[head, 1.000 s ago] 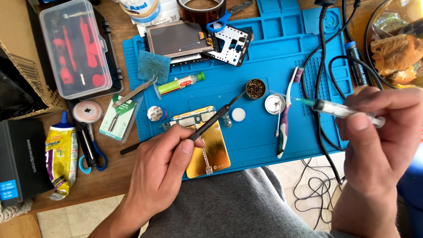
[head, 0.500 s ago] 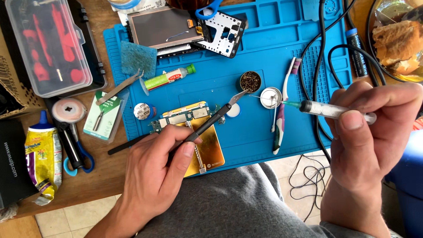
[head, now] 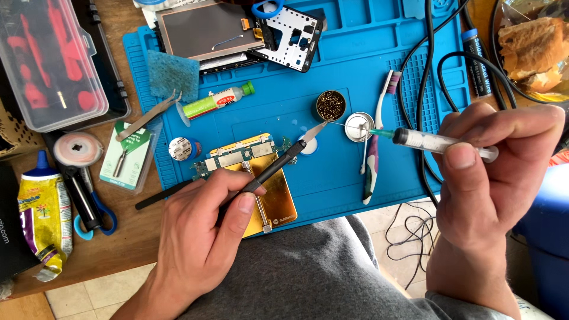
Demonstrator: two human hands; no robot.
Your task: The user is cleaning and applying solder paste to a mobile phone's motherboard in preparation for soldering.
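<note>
Your left hand [head: 201, 231] pinches a black spatula tool [head: 237, 178], its blade tip just left of the small round tin [head: 359, 125]. Your right hand [head: 486, 172] clasps the syringe [head: 441, 142], needle meeting that blade. Judging by this, you're loading the blade; next calls for a gentle plunger press.

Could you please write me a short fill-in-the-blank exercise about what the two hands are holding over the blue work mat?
1. The right hand holds a clear ____ with a thin needle.
2. The left hand holds a black tool whose flat metal tip meets the needle in front of a small round ____.
3. The circuit board sits clamped in a ____-coloured holder on the mat.
4. A toothbrush lies to the ____ of the holder.

Missing words: syringe; tin; gold; right
</note>
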